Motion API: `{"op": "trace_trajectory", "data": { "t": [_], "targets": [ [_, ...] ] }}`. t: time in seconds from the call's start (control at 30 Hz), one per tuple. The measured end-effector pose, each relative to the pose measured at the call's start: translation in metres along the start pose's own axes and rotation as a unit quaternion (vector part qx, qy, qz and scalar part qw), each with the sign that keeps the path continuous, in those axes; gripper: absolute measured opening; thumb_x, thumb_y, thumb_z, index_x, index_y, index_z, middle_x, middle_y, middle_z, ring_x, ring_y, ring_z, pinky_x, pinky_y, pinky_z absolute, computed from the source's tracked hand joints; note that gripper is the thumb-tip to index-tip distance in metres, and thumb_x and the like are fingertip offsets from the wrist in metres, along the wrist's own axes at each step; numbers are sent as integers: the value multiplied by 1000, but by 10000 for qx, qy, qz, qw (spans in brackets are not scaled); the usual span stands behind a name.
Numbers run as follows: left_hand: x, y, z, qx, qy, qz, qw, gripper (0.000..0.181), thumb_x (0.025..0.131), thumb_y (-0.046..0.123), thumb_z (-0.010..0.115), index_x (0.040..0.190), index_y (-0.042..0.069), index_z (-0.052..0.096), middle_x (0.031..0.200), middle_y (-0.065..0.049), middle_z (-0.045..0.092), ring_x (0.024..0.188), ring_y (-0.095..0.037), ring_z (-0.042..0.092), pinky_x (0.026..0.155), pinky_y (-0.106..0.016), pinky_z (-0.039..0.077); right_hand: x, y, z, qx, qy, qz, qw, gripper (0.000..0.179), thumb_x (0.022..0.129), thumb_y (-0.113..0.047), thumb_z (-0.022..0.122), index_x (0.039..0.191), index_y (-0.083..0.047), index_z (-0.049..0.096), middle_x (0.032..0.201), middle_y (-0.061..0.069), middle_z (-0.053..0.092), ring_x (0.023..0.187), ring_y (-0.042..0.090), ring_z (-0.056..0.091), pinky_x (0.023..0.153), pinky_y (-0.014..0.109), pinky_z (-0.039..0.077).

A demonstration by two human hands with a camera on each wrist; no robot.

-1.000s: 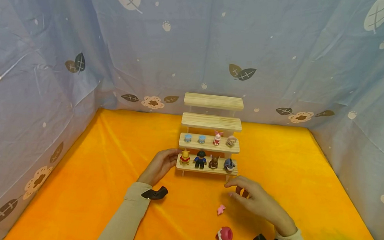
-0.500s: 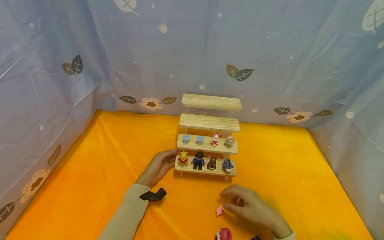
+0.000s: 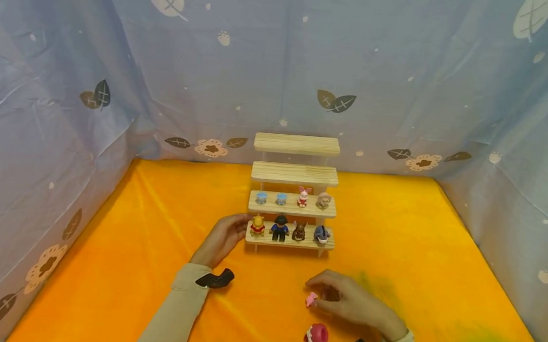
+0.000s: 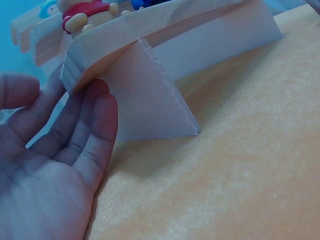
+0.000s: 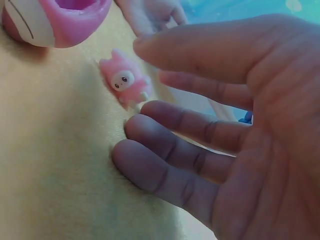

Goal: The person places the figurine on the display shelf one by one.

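A small pink figurine [image 3: 311, 299] with a white face lies on the orange cloth. My right hand [image 3: 352, 303] is just beside it, thumb and fingers spread around the pink figurine [image 5: 124, 80] with a gap showing in the right wrist view. My left hand [image 3: 223, 237] is at the left end of a stepped wooden display rack [image 3: 295, 173]. In the left wrist view its fingers touch the end of the lowest board [image 4: 100, 47], some beneath it, with the thumb apart. A Pooh figurine [image 3: 257, 226] sits on that board, close to the left fingers.
The lowest board also holds a dark-haired toy figure [image 3: 280, 228], a brown figurine [image 3: 299, 231] and a donkey figurine [image 3: 321, 235]. Several figurines, including a piglet [image 3: 303, 197], sit one step higher. A dark pink hollow toy [image 3: 317, 335] lies near the front. Patterned cloth walls [image 3: 245, 54] stand around.
My right hand has moved from near the rack's front right corner down toward the pink figurine. My left hand stays at the rack's left end. The head view has shifted slightly.
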State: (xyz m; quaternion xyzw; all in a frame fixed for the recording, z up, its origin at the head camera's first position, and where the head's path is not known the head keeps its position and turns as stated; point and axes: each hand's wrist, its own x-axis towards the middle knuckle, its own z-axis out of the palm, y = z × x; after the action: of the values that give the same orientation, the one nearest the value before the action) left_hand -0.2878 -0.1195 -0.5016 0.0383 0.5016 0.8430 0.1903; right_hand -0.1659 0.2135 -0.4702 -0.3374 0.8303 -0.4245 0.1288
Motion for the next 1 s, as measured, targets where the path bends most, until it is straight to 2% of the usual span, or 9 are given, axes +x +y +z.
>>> {"op": "trace_trajectory", "data": {
  "t": [0.23, 0.4, 0.6, 0.83, 1.0],
  "targets": [
    [0, 0, -1, 47, 27, -29, 10000, 34, 111, 17, 35, 107, 8, 67, 123, -6, 61, 103, -17, 60, 90, -26, 53, 2, 0, 3, -155, 56, -124, 9998, 21, 98, -17, 67, 118, -10, 68, 105, 4, 70, 87, 3, 58, 73, 22, 52],
    [0, 1, 0, 39, 65, 40, 10000, 32, 111, 17, 36, 112, 4, 65, 121, -5, 62, 102, -16, 61, 90, -27, 53, 3, 2, 6, -243, 78, 55, 9997, 16, 98, -16, 68, 113, -12, 69, 101, -1, 68, 85, -3, 54, 72, 21, 51],
    [0, 1, 0, 92, 53, 27, 9999, 30, 111, 18, 38, 115, 3, 64, 124, -7, 61, 105, -17, 61, 91, -27, 53, 4, 1, 7, -403, 61, 102, 9991, 12, 97, -19, 69, 108, -14, 72, 99, -4, 68, 84, -3, 54, 72, 21, 51],
    [-1, 1, -1, 105, -36, 83, 9999, 30, 111, 19, 38, 111, 8, 66, 119, -4, 61, 100, -14, 60, 88, -25, 52, 6, -1, 7, -428, -49, 380, 9983, 11, 98, -28, 67, 103, -21, 76, 95, -12, 65, 81, -5, 52, 72, 19, 49],
    [-1, 1, 0, 49, -35, 28, 10000, 34, 111, 18, 35, 106, 12, 69, 115, -2, 62, 97, -13, 60, 86, -25, 52, 7, -1, 9, -432, 11, 388, 9983, 12, 99, -31, 65, 100, -24, 76, 92, -14, 64, 79, -5, 51, 70, 18, 47]
  ]
}}
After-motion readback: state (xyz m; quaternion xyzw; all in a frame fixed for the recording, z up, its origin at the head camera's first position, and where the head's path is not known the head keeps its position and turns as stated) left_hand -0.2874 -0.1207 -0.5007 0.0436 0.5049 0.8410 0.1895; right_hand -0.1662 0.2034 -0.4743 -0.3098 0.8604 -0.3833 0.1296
